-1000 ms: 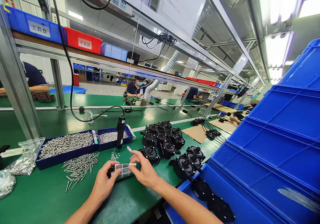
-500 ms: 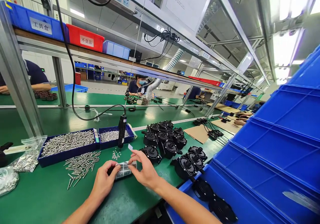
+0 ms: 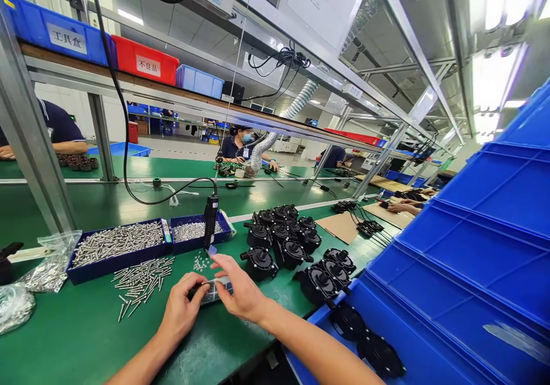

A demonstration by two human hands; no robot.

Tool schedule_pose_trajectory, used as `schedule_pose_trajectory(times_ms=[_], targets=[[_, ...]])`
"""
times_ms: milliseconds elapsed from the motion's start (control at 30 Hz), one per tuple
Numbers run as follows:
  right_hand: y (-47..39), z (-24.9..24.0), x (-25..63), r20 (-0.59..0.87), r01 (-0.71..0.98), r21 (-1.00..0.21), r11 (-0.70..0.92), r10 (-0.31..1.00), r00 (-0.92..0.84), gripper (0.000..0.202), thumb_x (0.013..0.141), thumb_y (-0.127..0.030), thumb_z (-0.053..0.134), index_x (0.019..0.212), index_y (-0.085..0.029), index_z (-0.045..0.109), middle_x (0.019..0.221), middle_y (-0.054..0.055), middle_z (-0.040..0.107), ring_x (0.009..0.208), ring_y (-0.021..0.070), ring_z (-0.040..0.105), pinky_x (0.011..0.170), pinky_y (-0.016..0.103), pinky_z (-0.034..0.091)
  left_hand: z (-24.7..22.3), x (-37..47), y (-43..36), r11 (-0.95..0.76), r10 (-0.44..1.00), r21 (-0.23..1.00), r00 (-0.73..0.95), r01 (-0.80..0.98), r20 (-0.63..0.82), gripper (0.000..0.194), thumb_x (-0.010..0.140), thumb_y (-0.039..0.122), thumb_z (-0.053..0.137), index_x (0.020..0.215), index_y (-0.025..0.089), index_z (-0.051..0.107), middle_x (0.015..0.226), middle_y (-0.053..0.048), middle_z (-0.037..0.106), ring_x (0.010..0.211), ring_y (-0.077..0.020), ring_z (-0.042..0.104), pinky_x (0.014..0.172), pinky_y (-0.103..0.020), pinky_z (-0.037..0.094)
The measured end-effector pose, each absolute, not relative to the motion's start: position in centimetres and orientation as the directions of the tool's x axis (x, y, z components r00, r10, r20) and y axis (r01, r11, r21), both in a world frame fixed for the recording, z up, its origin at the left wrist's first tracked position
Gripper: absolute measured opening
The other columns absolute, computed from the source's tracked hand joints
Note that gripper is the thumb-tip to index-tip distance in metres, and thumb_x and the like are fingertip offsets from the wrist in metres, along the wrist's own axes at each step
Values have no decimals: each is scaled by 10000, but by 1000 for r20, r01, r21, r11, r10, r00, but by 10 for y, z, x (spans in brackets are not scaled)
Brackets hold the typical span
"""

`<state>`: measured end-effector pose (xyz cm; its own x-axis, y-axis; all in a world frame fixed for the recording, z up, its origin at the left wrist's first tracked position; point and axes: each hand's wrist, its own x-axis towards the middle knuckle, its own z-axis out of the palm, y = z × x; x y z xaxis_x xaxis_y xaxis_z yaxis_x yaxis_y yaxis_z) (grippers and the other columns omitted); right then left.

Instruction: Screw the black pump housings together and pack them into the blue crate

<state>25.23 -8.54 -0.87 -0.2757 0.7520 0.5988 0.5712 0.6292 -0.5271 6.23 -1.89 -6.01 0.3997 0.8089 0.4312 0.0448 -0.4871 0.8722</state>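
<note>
My left hand [image 3: 184, 305] pinches the left side of a curled sheet of grey square labels [image 3: 212, 293], held just above the green bench. The thumb and fingers of my right hand [image 3: 238, 290] close on the sheet's right side. A small pale label [image 3: 212, 250] sticks up at a right fingertip. Just beyond the hands lie small nuts [image 3: 199, 262] in a loose pile. Behind them an electric screwdriver [image 3: 210, 222] hangs upright on its cable. Black round pump-like housings [image 3: 261, 262] stand to the right of my right hand.
A blue tray of screws [image 3: 118, 244] and a blue tray of nuts [image 3: 193, 230] stand at the left, with loose screws [image 3: 144, 279] in front. Bagged parts [image 3: 49, 267] lie further left. A blue crate [image 3: 313, 325] with housings borders the right. Co-workers sit across the bench.
My right hand has shifted slightly left and up over the label sheet, and the small label at its fingertip has moved left and tilted. The left hand stays almost in place.
</note>
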Motion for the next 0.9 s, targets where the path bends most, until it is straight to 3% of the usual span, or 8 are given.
schedule_pose_trajectory(times_ms=[300,367,533,600,667,733,800,900], targets=[[-83,-19,252,618,681,-251,688,656,-434,877,996,-7,491,1739,-355,180,1612,187,495,1442,361,596,1044,555,663,-64,62,-17,-452,817,889,434,74,379,318,992,518,645,900,241,772,884,-41,752,825,-227,678,775,-329,533],[-88,-21,244,616,656,-330,679,681,-395,865,989,-7,503,1723,-372,228,1623,174,479,1397,339,636,999,511,690,-66,62,-16,-446,820,891,436,81,371,307,963,521,667,955,234,775,941,-58,773,853,-242,697,791,-350,557],[-101,-11,236,604,406,-704,583,792,-91,800,954,-73,627,1649,-350,345,1631,164,392,1294,273,684,916,390,726,-76,64,-16,-403,853,906,413,128,320,424,900,528,714,1191,219,724,1139,-112,782,1000,-302,744,874,-442,627],[-99,-7,254,659,515,-640,570,752,-12,736,974,-97,633,1621,-347,386,1640,156,396,1410,311,607,1086,501,653,-77,64,-16,-437,867,884,339,168,365,505,925,533,699,1326,227,666,1269,-126,741,1148,-328,720,989,-514,614],[-92,-6,284,721,695,-521,495,691,48,678,991,-106,613,1602,-327,419,1670,154,372,1557,351,454,1280,639,439,-76,63,-18,-536,835,812,280,228,473,505,962,498,684,1399,250,627,1368,-127,679,1284,-348,651,1102,-592,555],[-83,-9,316,724,777,-514,364,670,164,649,995,-139,609,1598,-291,423,1725,163,259,1625,375,335,1336,695,293,-72,62,-21,-645,764,712,278,278,583,427,1001,434,666,1396,272,635,1400,-128,634,1332,-356,605,1142,-632,519],[-77,-15,343,684,761,-583,285,678,270,655,1002,-176,593,1616,-268,386,1753,179,138,1630,385,317,1287,685,390,-68,61,-27,-735,678,619,322,276,661,345,1025,369,657,1359,284,651,1402,-132,617,1322,-350,606,1116,-604,552],[-82,-23,359,650,722,-636,274,694,309,649,1023,-177,528,1634,-288,339,1754,188,112,1575,354,427,1117,567,605,-65,62,-39,-847,524,495,460,193,717,326,1042,273,640,1367,277,627,1393,-140,627,1290,-313,642,1060,-491,618]])
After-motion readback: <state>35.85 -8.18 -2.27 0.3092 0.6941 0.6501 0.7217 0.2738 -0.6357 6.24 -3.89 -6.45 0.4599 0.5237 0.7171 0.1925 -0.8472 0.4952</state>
